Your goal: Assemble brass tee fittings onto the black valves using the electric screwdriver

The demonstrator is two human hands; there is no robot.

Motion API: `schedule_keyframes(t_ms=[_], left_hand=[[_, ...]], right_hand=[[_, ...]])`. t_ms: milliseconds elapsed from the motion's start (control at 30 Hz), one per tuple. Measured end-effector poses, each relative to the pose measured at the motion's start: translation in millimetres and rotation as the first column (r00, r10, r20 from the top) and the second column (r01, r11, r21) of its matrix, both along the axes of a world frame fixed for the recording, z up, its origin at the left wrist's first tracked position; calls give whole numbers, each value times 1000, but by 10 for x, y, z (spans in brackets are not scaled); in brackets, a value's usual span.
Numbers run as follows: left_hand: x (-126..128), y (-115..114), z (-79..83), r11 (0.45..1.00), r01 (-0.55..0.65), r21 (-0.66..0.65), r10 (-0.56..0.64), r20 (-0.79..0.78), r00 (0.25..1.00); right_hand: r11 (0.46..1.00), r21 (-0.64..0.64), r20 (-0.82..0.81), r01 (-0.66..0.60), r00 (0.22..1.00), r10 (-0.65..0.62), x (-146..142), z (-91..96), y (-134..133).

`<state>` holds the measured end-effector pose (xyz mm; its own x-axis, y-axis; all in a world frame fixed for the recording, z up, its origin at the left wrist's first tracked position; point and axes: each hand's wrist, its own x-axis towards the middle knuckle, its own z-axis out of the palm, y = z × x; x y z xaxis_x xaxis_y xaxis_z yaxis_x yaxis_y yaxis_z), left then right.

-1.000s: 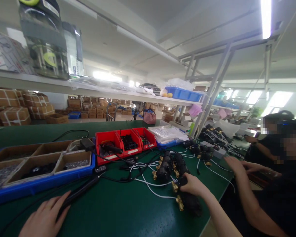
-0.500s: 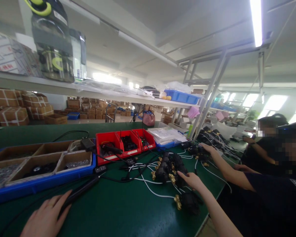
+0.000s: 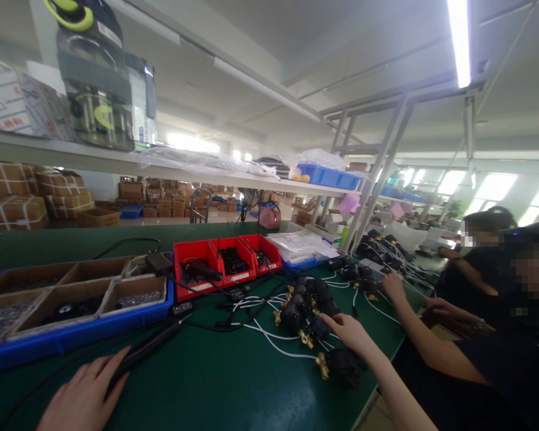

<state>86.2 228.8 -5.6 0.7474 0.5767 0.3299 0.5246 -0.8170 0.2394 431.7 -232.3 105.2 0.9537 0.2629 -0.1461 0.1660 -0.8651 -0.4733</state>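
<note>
My left hand (image 3: 83, 389) lies at the lower left of the bench, its fingers closed round a black electric screwdriver (image 3: 146, 346) whose thin metal tip points away to the right. At the right, my right hand (image 3: 348, 331) grips a black-housed unit with a brass fitting (image 3: 315, 329) at the edge of a cluster of similar units. Its fingertips are partly hidden behind the housing. Another black unit (image 3: 344, 366) with a brass valve (image 3: 322, 365) lies just below my right wrist. White cables (image 3: 273, 347) run among the units.
A blue divided tray (image 3: 72, 335) holds screws and black parts at the left. Red bins (image 3: 197, 287) stand behind, beside bagged papers (image 3: 303, 246). A co-worker's hand (image 3: 393, 288) reaches over more units at the right. A shelf (image 3: 233, 176) crosses above.
My right hand has shifted slightly, and the gripped unit has moved a little left and toward me. My left hand stays still. The co-worker's hand has moved right.
</note>
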Motion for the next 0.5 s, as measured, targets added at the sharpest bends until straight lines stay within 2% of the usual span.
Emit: schedule_keyframes(t_ms=[100,167,267,400,500], left_hand=[[-1,16,-15,999,5,47,-2,-57,998],[-5,11,1,1000,3,31,0,-81,997],[-11,-10,44,1000,-22,3,23,-104,994],[-4,-9,41,1000,-26,-5,25,-118,993],[8,15,-16,999,-47,3,47,-105,993]], right_hand=[[998,-15,-134,53,989,-54,68,-17,170],[997,-8,-203,75,976,-76,112,-38,254],[994,67,-228,85,971,-67,157,-60,276],[963,269,-182,4,982,47,160,-66,110],[899,419,-85,-127,980,179,145,-87,-59]])
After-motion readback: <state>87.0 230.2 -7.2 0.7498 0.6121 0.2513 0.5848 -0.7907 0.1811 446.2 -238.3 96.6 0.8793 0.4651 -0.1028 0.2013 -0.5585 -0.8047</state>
